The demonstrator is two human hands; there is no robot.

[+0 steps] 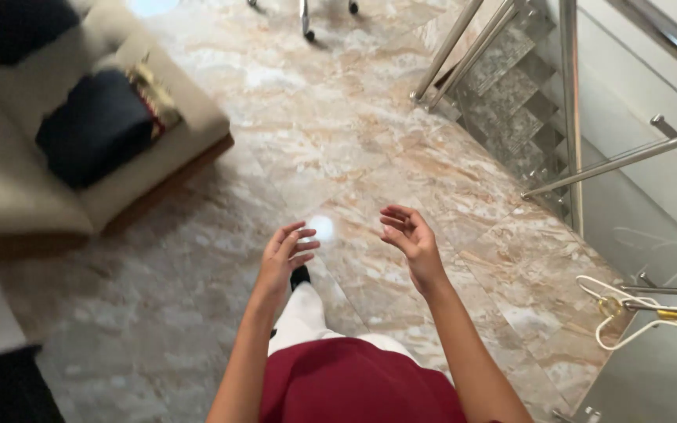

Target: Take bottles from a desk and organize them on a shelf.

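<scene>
Both hands empty, held out over the marble floor (197, 313). Left hand (285, 257) half open, fingers curled, holding nothing. Right hand (409, 239) also loosely open, palm facing in, approx level w/ left. White hangers (628, 313), probably wire, lie nearest right hand, well apart. Sofa (119, 157) w/ dark cushion (95, 125) far left.

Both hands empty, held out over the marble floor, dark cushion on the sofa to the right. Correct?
Not quite. The head view shows the sofa and its dark cushion on the left, not the right. The left hand and right hand are empty over the marble floor.
</scene>
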